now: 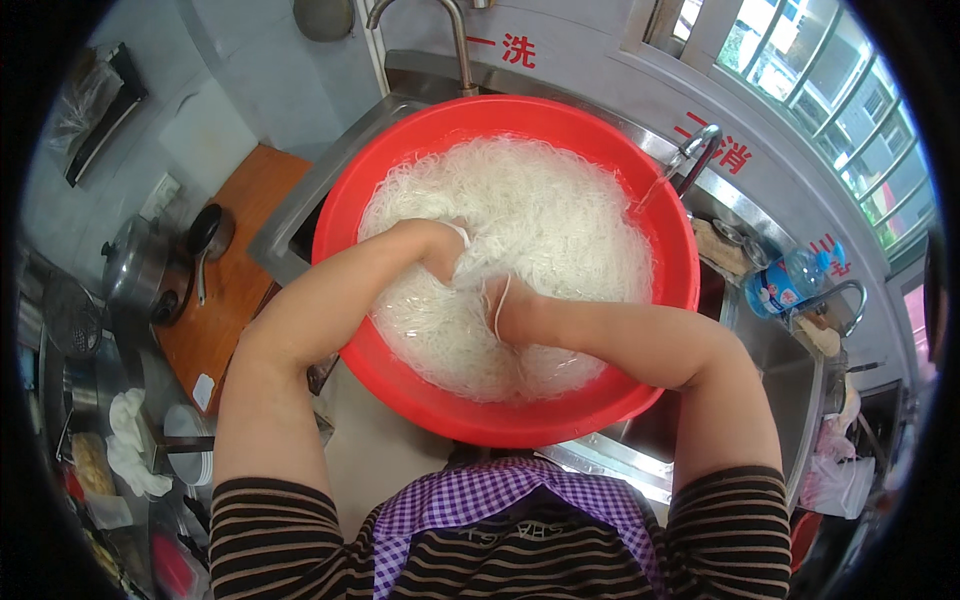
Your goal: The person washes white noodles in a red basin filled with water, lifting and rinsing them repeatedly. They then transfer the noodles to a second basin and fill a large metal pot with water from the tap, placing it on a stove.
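Observation:
Thin white rice noodles (555,202) lie in water in a large round red plastic basin (495,427). Near the middle of the basin, my left hand (445,253) dips down among the noodles, its fingers hidden. My right hand (514,306) is sunk into them just to the right and a little nearer to me. A loose noodle strand lies across that wrist. Whether either hand grips a bunch of noodles cannot be made out.
At the back right, a tap (703,139) runs water into the basin, which rests over a steel sink (780,375). Another tap (459,37) stands behind. A blue-labelled plastic bottle (784,289) is at right; a lidded pot (146,266) and a saucepan (210,231) are at left.

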The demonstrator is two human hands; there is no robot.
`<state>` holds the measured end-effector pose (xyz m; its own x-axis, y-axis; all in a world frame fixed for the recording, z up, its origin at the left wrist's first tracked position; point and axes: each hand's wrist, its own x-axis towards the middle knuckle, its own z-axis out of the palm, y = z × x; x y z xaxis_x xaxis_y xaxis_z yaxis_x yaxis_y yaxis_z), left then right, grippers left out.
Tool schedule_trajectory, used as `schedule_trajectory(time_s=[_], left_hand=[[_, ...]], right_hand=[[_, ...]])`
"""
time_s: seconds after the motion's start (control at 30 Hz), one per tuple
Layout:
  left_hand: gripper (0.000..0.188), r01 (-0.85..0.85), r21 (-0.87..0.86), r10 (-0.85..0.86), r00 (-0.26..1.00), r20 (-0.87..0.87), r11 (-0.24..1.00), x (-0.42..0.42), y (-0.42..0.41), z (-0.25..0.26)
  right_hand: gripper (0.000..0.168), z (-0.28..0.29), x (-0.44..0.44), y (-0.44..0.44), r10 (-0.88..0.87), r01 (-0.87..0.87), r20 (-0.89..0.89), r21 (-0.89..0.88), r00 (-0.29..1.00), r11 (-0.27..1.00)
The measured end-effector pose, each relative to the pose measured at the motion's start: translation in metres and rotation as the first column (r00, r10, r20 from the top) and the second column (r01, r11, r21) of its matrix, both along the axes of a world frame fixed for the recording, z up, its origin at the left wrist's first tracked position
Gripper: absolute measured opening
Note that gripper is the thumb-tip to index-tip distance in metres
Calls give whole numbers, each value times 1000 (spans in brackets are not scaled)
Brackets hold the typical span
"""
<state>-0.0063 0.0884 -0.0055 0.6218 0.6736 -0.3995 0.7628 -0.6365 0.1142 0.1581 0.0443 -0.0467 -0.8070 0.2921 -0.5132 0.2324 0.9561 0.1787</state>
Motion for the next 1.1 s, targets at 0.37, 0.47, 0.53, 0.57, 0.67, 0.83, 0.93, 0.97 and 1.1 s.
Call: schedule_trajectory(time_s=[0.37,0.47,0.53,0.57,0.67,0.83,0.93,0.97,1.1], left_hand=[[38,-794,170,643,579,501,583,5,35,42],[59,-761,5,562,483,672,648,-30,59,8],[95,-656,-163,529,410,743,737,-36,60,-8],[100,-679,-160,571,439,694,716,-28,58,-11],[113,-656,-166,631,576,520,736,1,46,-21],[85,-227,-281,358,480,801,932,10,61,-57],[64,-149,-663,675,262,689,734,40,34,4],[55,-108,-641,647,225,729,760,41,36,10],[35,-129,-712,699,-134,702,690,5,47,6]], right_hand=[[53,88,69,133,-679,838,-733,-356,24,413],[62,69,94,180,-816,828,-437,-233,379,510],[76,40,100,186,-931,680,-349,-658,106,323],[84,25,105,184,-967,538,-255,-818,-21,204],[89,3,92,136,-932,526,-360,-803,-52,281],[81,22,48,116,-950,515,-251,-799,186,312],[52,31,46,105,-993,23,60,-998,100,-58],[46,30,47,108,-995,-77,100,-992,15,-101],[30,79,30,106,-970,-264,183,-955,-163,-135]])
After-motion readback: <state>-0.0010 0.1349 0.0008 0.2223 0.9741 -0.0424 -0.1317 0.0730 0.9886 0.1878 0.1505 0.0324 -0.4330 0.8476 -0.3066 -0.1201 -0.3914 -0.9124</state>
